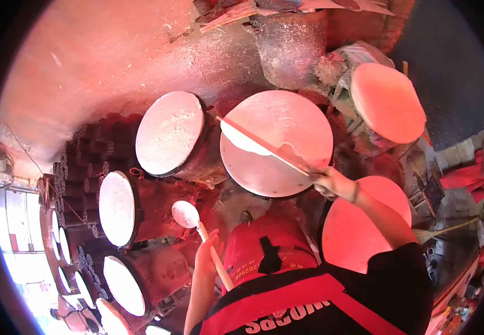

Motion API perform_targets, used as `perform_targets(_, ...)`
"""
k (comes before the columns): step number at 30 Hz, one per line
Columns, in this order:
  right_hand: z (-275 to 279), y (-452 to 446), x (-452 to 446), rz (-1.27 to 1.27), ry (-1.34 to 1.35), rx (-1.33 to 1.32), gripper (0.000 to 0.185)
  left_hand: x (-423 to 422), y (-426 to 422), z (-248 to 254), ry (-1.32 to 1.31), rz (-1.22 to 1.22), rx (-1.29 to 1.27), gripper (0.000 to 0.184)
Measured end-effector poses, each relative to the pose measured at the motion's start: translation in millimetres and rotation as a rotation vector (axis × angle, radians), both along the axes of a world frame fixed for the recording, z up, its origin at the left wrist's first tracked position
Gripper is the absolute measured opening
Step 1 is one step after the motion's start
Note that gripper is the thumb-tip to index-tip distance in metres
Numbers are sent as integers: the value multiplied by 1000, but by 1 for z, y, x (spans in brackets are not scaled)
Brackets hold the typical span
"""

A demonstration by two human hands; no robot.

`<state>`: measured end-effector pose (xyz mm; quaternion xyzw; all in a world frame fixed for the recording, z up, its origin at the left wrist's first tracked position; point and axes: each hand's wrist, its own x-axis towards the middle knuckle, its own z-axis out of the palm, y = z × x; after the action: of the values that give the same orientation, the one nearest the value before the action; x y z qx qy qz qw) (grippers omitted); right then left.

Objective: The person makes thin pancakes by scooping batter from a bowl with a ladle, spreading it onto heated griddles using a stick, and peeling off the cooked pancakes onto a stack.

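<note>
My right hand [334,183] is closed around the end of a long, thin wooden stick [289,160]. The stick slants across a round flat griddle [267,181], which a pale thin layer [286,114] partly covers. Along the stick's lower edge lies a bright white patch [244,141]; I cannot tell whether it is batter or a broad blade. In my left hand [207,252] is a ladle [186,214], its pale bowl raised and its handle running down toward my lap. The ladle is apart from the griddles, above the floor left of my red apron [270,245].
Other round pale tops surround me: one upper left [170,134], one left [117,208], one lower left [124,286], one right [367,223] and one upper right [388,103]. Dark perforated briquettes [88,162] are stacked left. A worn bucket [291,47] stands behind; a broom [448,229] lies right.
</note>
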<state>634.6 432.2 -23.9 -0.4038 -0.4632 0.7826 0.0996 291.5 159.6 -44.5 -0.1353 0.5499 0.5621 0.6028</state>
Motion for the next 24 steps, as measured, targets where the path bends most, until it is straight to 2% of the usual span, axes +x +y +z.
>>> perform_targets(1, -16, 11, 17, 33, 29, -22, 32, 2, -3, 1, 12, -3, -24, 27)
perform_targets(2, -13, 21, 25, 16, -122, -39, 29, 5, -6, 3, 20, 6, -31, 27)
perform_targets(4, -26, 46, 14, -81, -214, 136, 27, 12, -14, 17, -3, -19, -46, 28)
perform_targets(6, -2, 47, -17, -310, -112, 142, 22, 24, -9, 35, 38, -34, -84, 30)
perform_targets(7, -14, 48, -25, -157, -207, 302, 25, 27, -7, 42, 65, 3, -175, 30)
perform_targets(8, -20, 37, -20, -167, -203, 294, 25, 29, -5, 50, 93, 40, -262, 30)
perform_targets(9, -21, 22, -11, -58, -154, 222, 26, 33, 0, 62, 87, 11, -293, 31)
perform_targets(10, -20, 5, -1, 53, -108, 152, 27, 29, -1, 60, 91, 5, -290, 31)
perform_targets(13, 1, -51, 37, 89, -77, 112, 33, 14, -4, 40, 169, -93, -144, 32)
perform_targets(16, -1, -91, 39, -103, -130, 22, 39, -2, 0, 31, 83, -256, -96, 31)
perform_targets(18, -13, -99, 2, -525, -18, 130, 40, -5, 11, 29, 87, -314, -73, 30)
perform_targets(20, -14, -112, -19, -636, -69, 78, 40, -13, 19, 28, 111, -354, -85, 29)
perform_targets(22, -18, -135, -34, -295, -75, 289, 42, -20, 22, 41, 224, -482, -59, 29)
perform_targets(23, -11, -154, -33, -258, -168, 234, 45, -30, 20, 39, 222, -535, -9, 32)
perform_targets(24, -33, -174, -25, -273, -179, 241, 45, -42, 18, 35, 214, -550, 2, 32)
